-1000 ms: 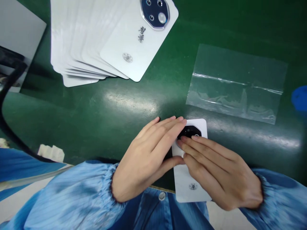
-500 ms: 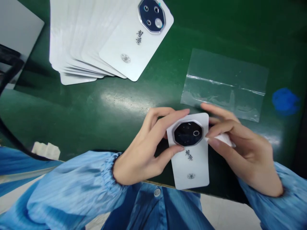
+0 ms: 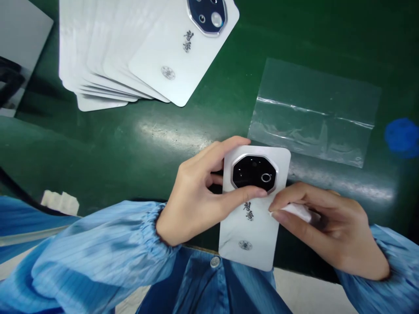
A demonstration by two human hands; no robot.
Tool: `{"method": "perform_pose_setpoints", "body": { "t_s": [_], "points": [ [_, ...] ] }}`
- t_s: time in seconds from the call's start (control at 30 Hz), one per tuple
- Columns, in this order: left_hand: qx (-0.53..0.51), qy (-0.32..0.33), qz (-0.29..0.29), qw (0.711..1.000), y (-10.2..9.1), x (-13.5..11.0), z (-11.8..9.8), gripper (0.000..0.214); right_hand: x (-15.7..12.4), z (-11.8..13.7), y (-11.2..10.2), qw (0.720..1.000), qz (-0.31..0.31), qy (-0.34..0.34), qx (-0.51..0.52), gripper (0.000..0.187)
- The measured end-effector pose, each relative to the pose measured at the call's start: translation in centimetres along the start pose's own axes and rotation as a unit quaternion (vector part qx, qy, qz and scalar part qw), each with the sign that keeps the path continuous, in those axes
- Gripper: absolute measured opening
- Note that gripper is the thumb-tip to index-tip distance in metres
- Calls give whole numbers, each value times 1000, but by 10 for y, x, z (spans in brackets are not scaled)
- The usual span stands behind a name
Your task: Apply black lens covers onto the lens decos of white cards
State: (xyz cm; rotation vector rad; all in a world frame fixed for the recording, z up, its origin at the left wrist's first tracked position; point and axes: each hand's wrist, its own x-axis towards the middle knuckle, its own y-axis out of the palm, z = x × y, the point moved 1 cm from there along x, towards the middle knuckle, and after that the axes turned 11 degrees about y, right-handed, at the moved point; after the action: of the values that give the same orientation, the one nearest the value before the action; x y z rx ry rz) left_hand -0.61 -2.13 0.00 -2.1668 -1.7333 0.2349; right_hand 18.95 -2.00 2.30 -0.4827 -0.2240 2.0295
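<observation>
Shifted lower along the right edge since the earlier frame, a white cloth wipe (image 3: 296, 213) sits pinched in the person's right hand (image 3: 327, 226), its tip at the edge of a white phone back panel (image 3: 252, 242), just below the panel's black octagonal camera island (image 3: 254, 172). The panel is held above a green workbench (image 3: 98, 148), with its long axis running roughly away from the person. Its camera end points outward, while its lower end juts past the bench edge toward the person's body. The left hand (image 3: 193, 192) grips the upper left side, its fingers (image 3: 225, 144) curled around the edge and its thumb laid across the foot of the island. The right hand is closed on the wipe, nearest the panel's right edge. A fanned stack of matching panels (image 3: 176, 65) lies up and to the left, well apart from both hands. A clear plastic sleeve (image 3: 314, 111) lies flat to the upper right, near the panel's top corner. A blurred blue object (image 3: 402, 137) sits at the far right, and a blue striped sleeve (image 3: 98, 244) covers the left forearm.
</observation>
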Motion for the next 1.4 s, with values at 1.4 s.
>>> {"method": "perform_pose_setpoints", "body": {
  "t_s": [1.4],
  "points": [
    [62,155,-149,975,-6,4,-1,17,-4,-10,-2,994,40,97,22,1]
  ]
}}
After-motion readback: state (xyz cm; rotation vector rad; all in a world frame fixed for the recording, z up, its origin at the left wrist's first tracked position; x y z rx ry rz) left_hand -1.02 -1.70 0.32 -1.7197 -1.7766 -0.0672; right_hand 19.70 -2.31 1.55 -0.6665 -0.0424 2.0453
